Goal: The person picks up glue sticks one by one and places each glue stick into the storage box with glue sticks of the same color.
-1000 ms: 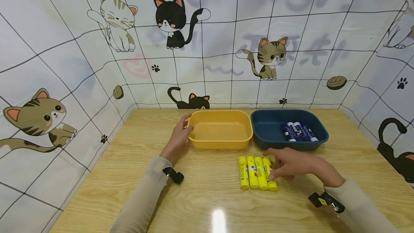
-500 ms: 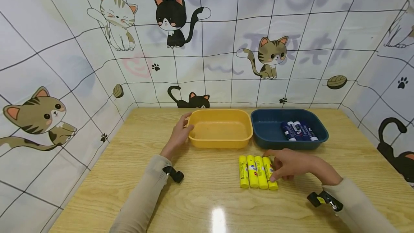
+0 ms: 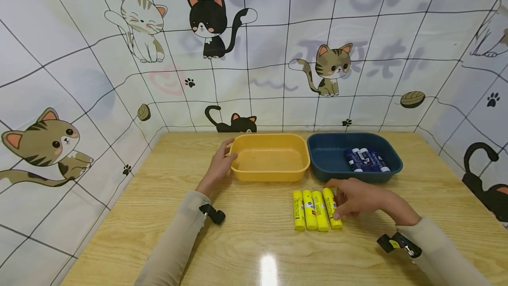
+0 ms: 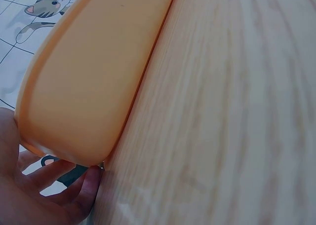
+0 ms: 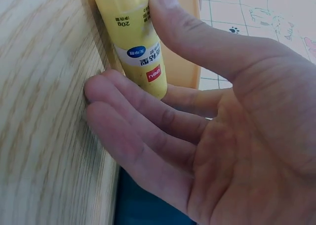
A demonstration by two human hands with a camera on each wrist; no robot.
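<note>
Several yellow glue sticks [image 3: 309, 211] lie side by side on the table, in front of the trays. My right hand [image 3: 359, 198] pinches the rightmost glue stick [image 3: 331, 206] lengthwise, thumb near its close end and index finger at its far end. In the right wrist view this glue stick [image 5: 133, 42] shows a white, blue and red label, with the other fingers curved beside it. My left hand [image 3: 218, 165] holds the left end of a yellow tray [image 3: 270, 175], thumb at the rim. The left wrist view shows its fingers [image 4: 89, 190] against the tray's outer end wall.
A dark blue tray [image 3: 329, 174] stands right of the yellow one, holding several navy glue sticks [image 3: 367, 160] with white ends. Behind the wooden table [image 3: 238, 242] and at both sides rise walls covered in cat-print sheeting [image 3: 270, 47].
The rightmost glue stick has shifted slightly right and away from me, leaving a narrow gap beside its neighbour. My right hand moved along with it; the left hand stays at the tray.
</note>
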